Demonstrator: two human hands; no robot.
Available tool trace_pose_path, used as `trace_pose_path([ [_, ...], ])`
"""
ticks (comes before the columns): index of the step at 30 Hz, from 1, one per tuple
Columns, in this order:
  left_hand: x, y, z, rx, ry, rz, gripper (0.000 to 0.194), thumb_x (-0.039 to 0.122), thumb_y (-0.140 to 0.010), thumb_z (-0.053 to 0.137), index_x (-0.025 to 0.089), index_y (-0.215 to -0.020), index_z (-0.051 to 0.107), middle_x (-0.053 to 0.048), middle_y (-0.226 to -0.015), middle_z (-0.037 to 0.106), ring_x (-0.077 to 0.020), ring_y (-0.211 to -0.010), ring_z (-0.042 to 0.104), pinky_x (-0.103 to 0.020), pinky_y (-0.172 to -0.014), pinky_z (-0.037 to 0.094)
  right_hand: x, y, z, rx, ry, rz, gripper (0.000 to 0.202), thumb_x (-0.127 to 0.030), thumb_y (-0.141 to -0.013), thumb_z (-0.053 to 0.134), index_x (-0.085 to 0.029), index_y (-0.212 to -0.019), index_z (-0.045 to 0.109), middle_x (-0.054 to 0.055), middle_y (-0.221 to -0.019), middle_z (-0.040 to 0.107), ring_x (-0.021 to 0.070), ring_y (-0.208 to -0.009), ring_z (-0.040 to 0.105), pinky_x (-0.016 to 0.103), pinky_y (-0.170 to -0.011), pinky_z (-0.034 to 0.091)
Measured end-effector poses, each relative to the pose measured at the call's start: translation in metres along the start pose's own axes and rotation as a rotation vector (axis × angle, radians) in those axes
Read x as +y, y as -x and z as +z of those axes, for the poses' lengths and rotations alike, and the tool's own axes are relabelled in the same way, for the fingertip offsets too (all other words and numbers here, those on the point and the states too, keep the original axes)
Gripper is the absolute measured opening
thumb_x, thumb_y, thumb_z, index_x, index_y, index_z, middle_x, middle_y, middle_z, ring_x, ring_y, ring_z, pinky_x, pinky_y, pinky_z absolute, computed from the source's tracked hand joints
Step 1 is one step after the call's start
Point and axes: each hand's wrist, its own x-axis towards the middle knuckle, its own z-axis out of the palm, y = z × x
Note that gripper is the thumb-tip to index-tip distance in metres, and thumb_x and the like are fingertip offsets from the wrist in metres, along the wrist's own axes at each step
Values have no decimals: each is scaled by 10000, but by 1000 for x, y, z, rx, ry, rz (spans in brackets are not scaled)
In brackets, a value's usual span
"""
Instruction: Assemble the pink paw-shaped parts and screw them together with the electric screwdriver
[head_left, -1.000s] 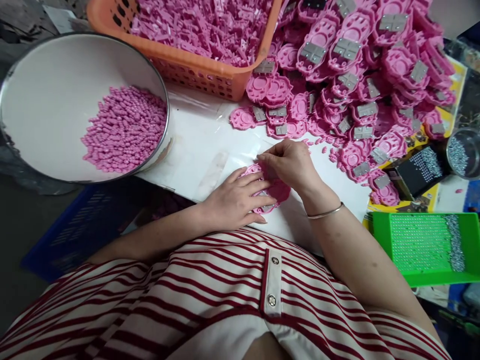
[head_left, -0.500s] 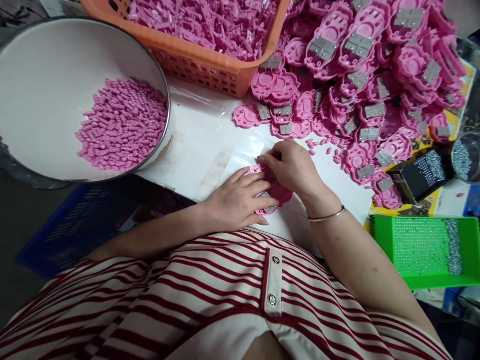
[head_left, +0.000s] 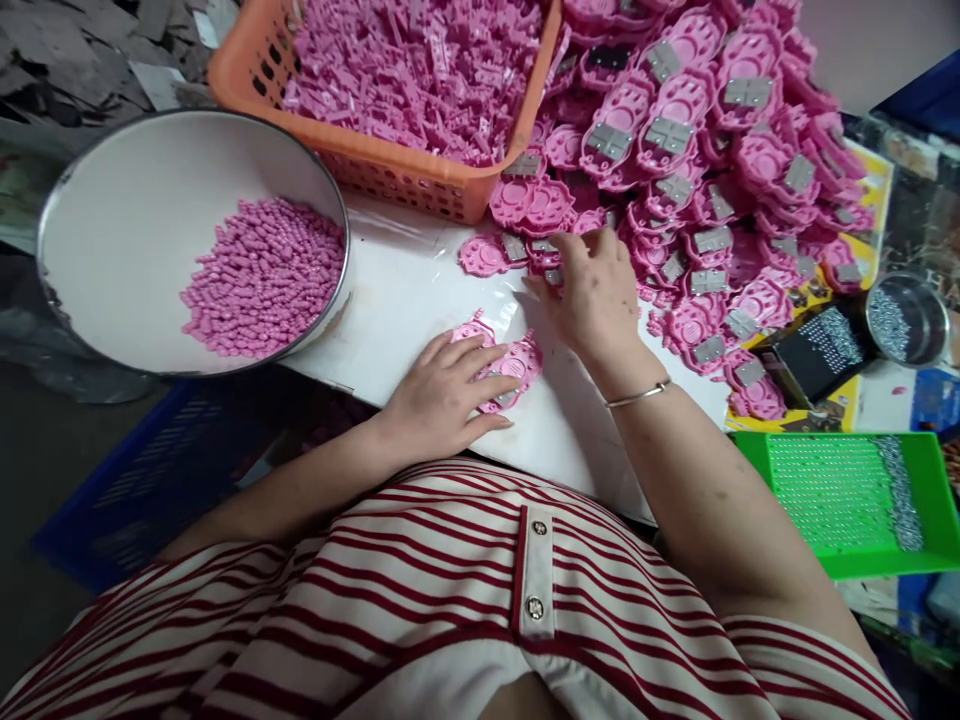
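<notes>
My left hand lies flat, fingers spread, over pink plastic casings on the white tabletop. A silvery metal plate shows between its fingers. Up and to the right, my right hand reaches to the near edge of a large pile of pink casings, many fitted with metal plates. Its thumb and index finger are apart at a casing with a metal plate; the other fingertips are hidden behind the hand. I cannot see that it grips anything.
A white basin with small pink pieces stands on the left. Behind it, an orange basket holds many pink parts. At right are a black tray, a metal bowl and a green tray with small metal pieces.
My right hand has left the casing beside my left hand and moved up to the pile. My left hand stays spread over the casings, which now show more. The view has shifted slightly.
</notes>
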Motion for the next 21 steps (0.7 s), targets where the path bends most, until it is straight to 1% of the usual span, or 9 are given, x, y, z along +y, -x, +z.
trace_pose_path([
  [3, -12, 3, -6, 38, -68, -99, 391, 475, -896, 628, 266, -1220, 696, -95, -1423, 574, -340, -1304, 494, -566, -1120, 347, -2, -4, 6, -48, 75, -53, 376, -414, -918, 527, -171, -1205, 539, 190, -1217, 541, 345, -1131, 507, 516, -928, 410],
  [5, -19, 4, -10, 63, -104, -145, 396, 479, -889, 634, 264, -1216, 696, -99, -1417, 578, -341, -1293, 501, -567, -1108, 358, -1, 2, 6, -71, 86, -68, 357, -383, -944, 462, -164, -1219, 525, 203, -1230, 533, 349, -1138, 499, 531, -941, 394],
  [7, -25, 4, -13, 84, -124, -177, 394, 475, -886, 639, 258, -1210, 696, -101, -1406, 584, -335, -1280, 512, -561, -1105, 363, 1, 12, 1, -92, 90, -67, 356, -384, -960, 400, -167, -1211, 527, 209, -1215, 539, 346, -1119, 498, 526, -934, 386],
  [11, -30, 5, -14, 124, -140, -229, 391, 472, -883, 641, 266, -1212, 686, -95, -1387, 593, -326, -1282, 511, -564, -1112, 348, 10, 40, -13, -104, 128, -34, 365, -430, -964, 362, -165, -1118, 560, 203, -1135, 569, 329, -1035, 502, 485, -873, 384],
  [14, -31, 6, -12, 150, -153, -253, 386, 479, -881, 638, 272, -1203, 688, -92, -1384, 594, -342, -1307, 484, -599, -1141, 285, 15, 63, -24, -81, 183, -49, 339, -418, -966, 367, -162, -1039, 577, 182, -1057, 593, 301, -965, 505, 451, -837, 380],
  [16, -30, 7, -11, 155, -161, -263, 375, 478, -886, 631, 279, -1198, 688, -86, -1387, 593, -354, -1330, 459, -622, -1155, 241, 16, 81, -29, -53, 184, -72, 304, -400, -963, 396, -165, -1003, 584, 168, -1035, 605, 287, -955, 509, 434, -836, 384],
  [19, -27, 7, -10, 182, -185, -245, 428, 521, -867, 648, 290, -1226, 666, -86, -1420, 568, -371, -1363, 419, -644, -1160, 196, 12, 108, -30, -17, 163, -122, 238, -377, -943, 470, -171, -964, 589, 152, -1034, 622, 275, -954, 508, 410, -832, 392],
  [21, -19, 6, -9, 245, -201, -193, 480, 551, -852, 661, 271, -1243, 655, -102, -1434, 557, -372, -1363, 413, -630, -1158, 198, 6, 122, -27, 6, 167, -170, 220, -380, -928, 513, -175, -941, 592, 136, -1002, 635, 270, -929, 502, 402, -825, 391],
])
